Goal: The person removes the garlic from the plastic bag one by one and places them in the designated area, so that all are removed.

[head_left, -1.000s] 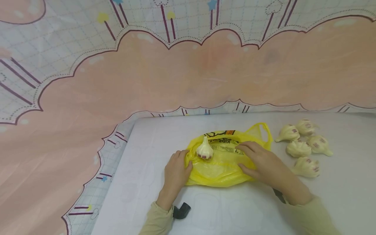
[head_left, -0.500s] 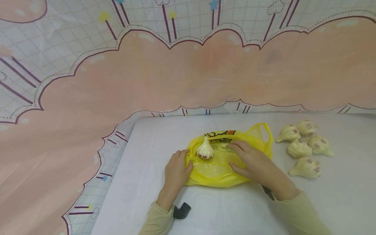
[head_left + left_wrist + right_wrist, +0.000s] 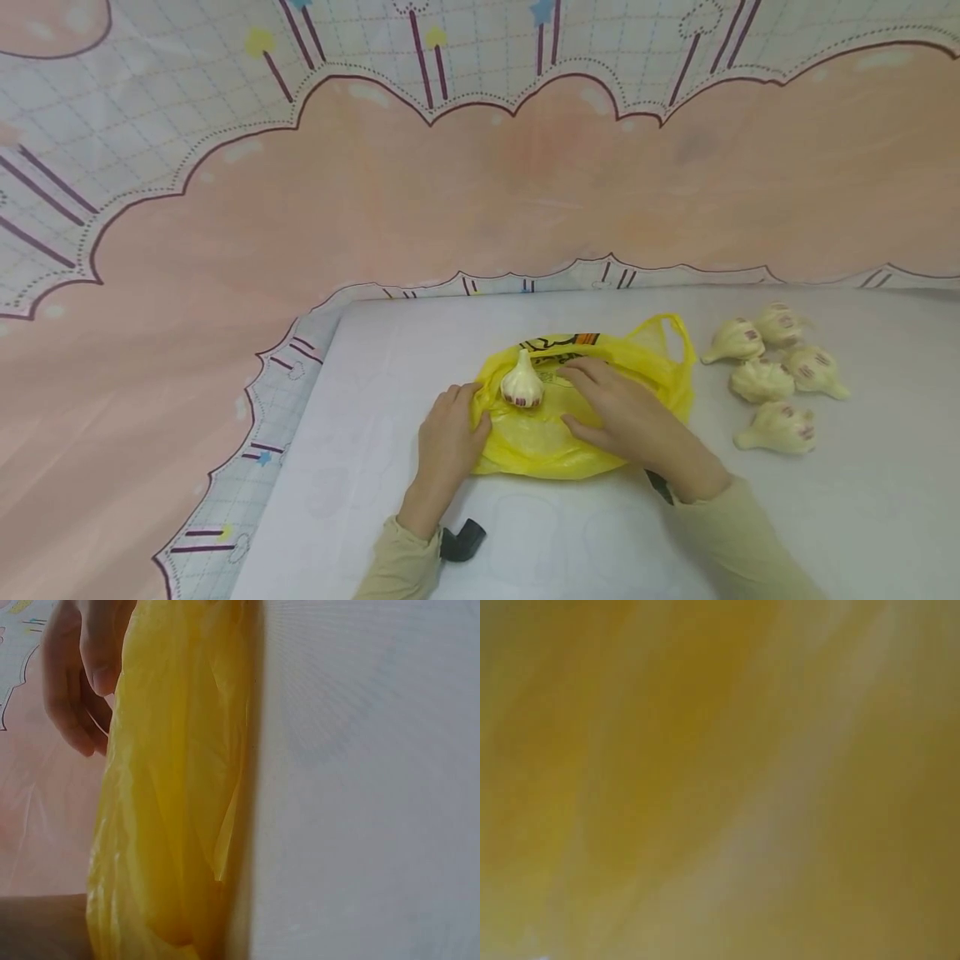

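Observation:
A yellow plastic bag with dark print lies on the white table, its mouth spread wide. One garlic bulb stands root end down at the bag's left inside, stem up. My left hand holds the bag's left edge, fingers bent at the rim and thumb over the plastic. The left wrist view shows fingers beside the yellow film. My right hand reaches over the bag's opening from the right, thumb and fingers spread apart, nothing between them, a short way from the bulb. Blurred yellow plastic fills the right wrist view.
Several more garlic bulbs lie grouped on the table at the right. A bag handle loop stands up at the back right of the bag. Behind the table hangs a patterned cloth.
My right hand has moved left across the bag, closer to the bulb inside it, with its fingers still apart. The left hand, the bag and the garlic bulbs have kept their places.

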Demonstrator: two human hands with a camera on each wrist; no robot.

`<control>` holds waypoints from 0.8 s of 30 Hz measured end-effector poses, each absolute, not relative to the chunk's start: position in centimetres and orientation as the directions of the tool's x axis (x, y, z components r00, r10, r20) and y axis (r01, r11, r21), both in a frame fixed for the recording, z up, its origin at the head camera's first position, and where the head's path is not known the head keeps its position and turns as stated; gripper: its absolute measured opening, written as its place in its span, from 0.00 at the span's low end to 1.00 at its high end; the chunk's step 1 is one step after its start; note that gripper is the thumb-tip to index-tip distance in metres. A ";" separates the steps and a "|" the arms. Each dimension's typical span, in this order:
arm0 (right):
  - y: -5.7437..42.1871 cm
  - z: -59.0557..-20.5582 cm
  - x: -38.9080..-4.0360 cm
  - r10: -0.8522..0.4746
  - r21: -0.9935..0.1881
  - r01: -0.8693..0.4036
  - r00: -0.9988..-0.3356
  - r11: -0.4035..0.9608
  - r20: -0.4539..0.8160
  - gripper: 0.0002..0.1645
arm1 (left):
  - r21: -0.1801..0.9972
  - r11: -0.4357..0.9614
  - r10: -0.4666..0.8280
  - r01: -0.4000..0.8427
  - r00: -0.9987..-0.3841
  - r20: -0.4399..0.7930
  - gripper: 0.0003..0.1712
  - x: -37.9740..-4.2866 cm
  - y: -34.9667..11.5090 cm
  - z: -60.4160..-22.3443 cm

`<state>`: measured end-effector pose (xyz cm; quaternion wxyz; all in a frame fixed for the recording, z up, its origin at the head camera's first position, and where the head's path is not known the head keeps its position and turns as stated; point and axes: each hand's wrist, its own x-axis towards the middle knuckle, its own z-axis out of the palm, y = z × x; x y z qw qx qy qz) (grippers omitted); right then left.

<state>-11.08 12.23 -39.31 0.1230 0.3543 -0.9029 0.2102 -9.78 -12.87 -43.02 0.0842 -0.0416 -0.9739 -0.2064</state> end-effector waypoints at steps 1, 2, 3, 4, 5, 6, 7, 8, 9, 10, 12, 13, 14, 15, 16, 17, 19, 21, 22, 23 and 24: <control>12.1 -39.4 -11.1 -0.589 -0.294 -0.689 -0.722 0.662 0.362 0.34 | 0.393 0.912 0.046 0.115 -0.982 0.181 0.22 -9.8 -12.9 -43.1; 11.9 -39.5 -11.2 -0.591 -0.301 -0.686 -0.726 0.663 0.352 0.34 | 0.392 0.913 0.046 0.115 -0.983 0.180 0.22 -9.7 -12.9 -43.1; 11.8 -39.5 -11.2 -0.593 -0.309 -0.683 -0.729 0.662 0.343 0.35 | 0.392 0.913 0.047 0.115 -0.983 0.180 0.22 -9.7 -12.9 -43.1; 11.6 -39.6 -11.2 -0.595 -0.315 -0.682 -0.731 0.660 0.335 0.35 | 0.392 0.913 0.046 0.115 -0.983 0.180 0.22 -9.7 -12.9 -43.2; 11.5 -39.6 -11.2 -0.596 -0.322 -0.681 -0.732 0.658 0.330 0.35 | 0.391 0.913 0.047 0.115 -0.982 0.180 0.22 -9.7 -12.9 -43.2; 11.4 -39.6 -11.3 -0.598 -0.326 -0.681 -0.732 0.655 0.327 0.35 | 0.392 0.913 0.047 0.117 -0.982 0.183 0.22 -9.7 -12.9 -43.2; 11.3 -39.6 -11.3 -0.599 -0.329 -0.682 -0.731 0.653 0.327 0.35 | 0.393 0.912 0.048 0.119 -0.981 0.186 0.22 -9.7 -12.9 -43.2; 11.2 -39.6 -11.4 -0.600 -0.331 -0.684 -0.729 0.650 0.329 0.35 | 0.392 0.912 0.049 0.121 -0.981 0.189 0.22 -9.7 -12.9 -43.2; 11.1 -39.6 -11.4 -0.601 -0.334 -0.685 -0.728 0.647 0.329 0.35 | 0.392 0.912 0.049 0.123 -0.980 0.192 0.22 -9.7 -12.9 -43.2; 11.0 -39.7 -11.4 -0.602 -0.337 -0.686 -0.727 0.645 0.330 0.35 | 0.391 0.912 0.049 0.124 -0.980 0.194 0.22 -9.8 -12.9 -43.2; 10.8 -39.8 -11.5 -0.603 -0.341 -0.686 -0.728 0.643 0.326 0.35 | 0.391 0.912 0.050 0.125 -0.979 0.197 0.22 -9.8 -12.9 -43.3; 10.7 -39.9 -11.5 -0.604 -0.345 -0.684 -0.729 0.643 0.322 0.35 | 0.389 0.913 0.050 0.125 -0.979 0.197 0.22 -9.8 -12.9 -43.3; 10.5 -40.0 -11.6 -0.603 -0.349 -0.682 -0.732 0.643 0.317 0.35 | 0.388 0.913 0.050 0.125 -0.979 0.197 0.22 -9.8 -12.9 -43.3; 10.4 -40.1 -11.6 -0.603 -0.355 -0.678 -0.735 0.644 0.310 0.35 | 0.387 0.914 0.050 0.124 -0.979 0.195 0.22 -9.8 -12.9 -43.3; 10.3 -40.2 -11.6 -0.602 -0.359 -0.675 -0.737 0.644 0.306 0.35 | 0.385 0.915 0.049 0.122 -0.980 0.194 0.22 -9.8 -12.9 -43.2; 10.1 -40.2 -11.6 -0.601 -0.364 -0.672 -0.740 0.645 0.302 0.35 | 0.384 0.916 0.049 0.121 -0.980 0.192 0.22 -9.8 -12.9 -43.2; 9.9 -40.4 -11.7 -0.597 -0.371 -0.666 -0.746 0.647 0.297 0.36 | 0.381 0.917 0.046 0.117 -0.981 0.190 0.22 -9.8 -12.9 -43.2; 9.6 -40.4 -11.7 -0.591 -0.378 -0.659 -0.752 0.650 0.294 0.36 | 0.382 0.917 0.046 0.118 -0.981 0.191 0.22 -9.8 -12.9 -43.1; 9.5 -40.5 -11.8 -0.587 -0.385 -0.655 -0.755 0.650 0.292 0.36 | 0.384 0.916 0.047 0.119 -0.980 0.192 0.22 -9.8 -12.9 -43.1; 9.4 -40.5 -11.8 -0.584 -0.388 -0.650 -0.759 0.653 0.288 0.35 | 0.384 0.915 0.050 0.124 -0.979 0.196 0.22 -9.8 -12.9 -43.1; 9.3 -40.6 -11.8 -0.581 -0.390 -0.645 -0.763 0.657 0.282 0.35 | 0.385 0.914 0.051 0.125 -0.979 0.198 0.22 -9.8 -12.8 -43.1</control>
